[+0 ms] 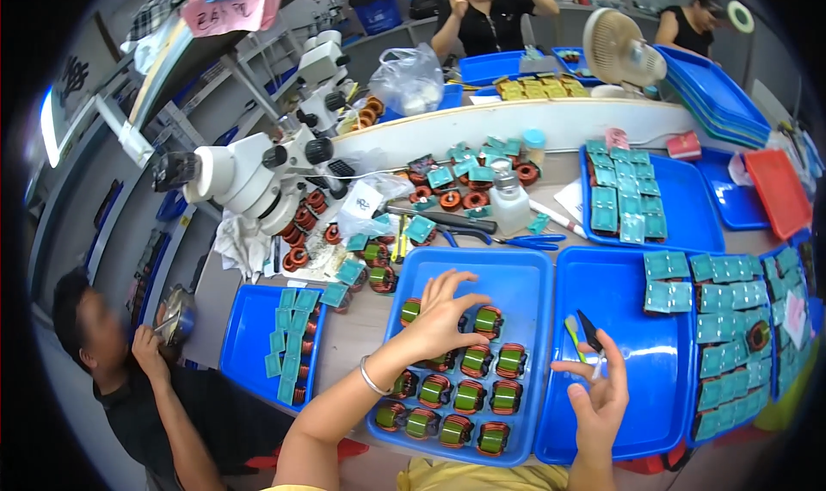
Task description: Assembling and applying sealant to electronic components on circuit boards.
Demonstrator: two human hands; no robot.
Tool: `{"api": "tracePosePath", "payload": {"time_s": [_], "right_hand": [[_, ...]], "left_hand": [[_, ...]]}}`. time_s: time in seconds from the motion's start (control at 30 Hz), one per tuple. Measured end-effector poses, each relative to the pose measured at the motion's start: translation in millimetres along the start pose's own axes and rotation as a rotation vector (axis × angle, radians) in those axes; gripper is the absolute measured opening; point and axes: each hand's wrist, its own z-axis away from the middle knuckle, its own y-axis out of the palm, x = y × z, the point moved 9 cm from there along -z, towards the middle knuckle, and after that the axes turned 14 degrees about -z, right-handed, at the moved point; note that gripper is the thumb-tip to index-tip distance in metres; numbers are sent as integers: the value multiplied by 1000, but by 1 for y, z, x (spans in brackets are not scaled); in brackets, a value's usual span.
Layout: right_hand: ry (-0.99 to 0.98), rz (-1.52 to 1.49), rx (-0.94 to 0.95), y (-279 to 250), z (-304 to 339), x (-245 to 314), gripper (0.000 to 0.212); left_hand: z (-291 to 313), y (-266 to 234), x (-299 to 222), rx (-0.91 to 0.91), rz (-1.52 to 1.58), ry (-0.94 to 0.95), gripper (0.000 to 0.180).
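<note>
My left hand (pixel 439 319) reaches over a light-blue tray (pixel 525 276) with its fingers spread, its fingertips close to a green-cored copper coil (pixel 488 321). More such coils stand in rows in that tray, and some are partly hidden under the hand. To the right, my right hand (pixel 601 396) is raised over a darker blue tray (pixel 624 435). Between its curled fingers sits a slim tool (pixel 588 329) with a black part and a yellow-green part; its exact kind is unclear.
Trays of teal-topped parts stand at the right (pixel 731 327), back right (pixel 628 190) and left (pixel 297 336). Behind my tray lie blue-handled pliers (pixel 529 242) and a clear bottle (pixel 509 203). A microscope (pixel 237 181) stands at back left. A co-worker (pixel 129 388) sits at the left.
</note>
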Motion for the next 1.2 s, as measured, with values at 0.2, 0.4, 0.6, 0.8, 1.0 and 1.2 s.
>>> {"api": "tracePosePath", "payload": {"time_s": [0.2,0.4,0.6,0.8,1.0,1.2], "right_hand": [[24,-28,4,-1,-1,-6,62],[-13,-14,51,7,4,-8,61],[3,19,39,2,-1,-9,59],[-96,81,138,10,0,-3,67],[-358,295,359,25,7,10,88],[-313,281,376,28,15,5,97]], "left_hand": [[16,-67,90,-339,-410,-371,45],[41,-37,145,-319,-501,-480,32],[75,-71,159,-474,-155,-614,27],[61,-67,60,-328,1202,-462,47],[45,-36,-53,27,1438,-250,48],[51,-7,-95,294,1572,-284,53]]}}
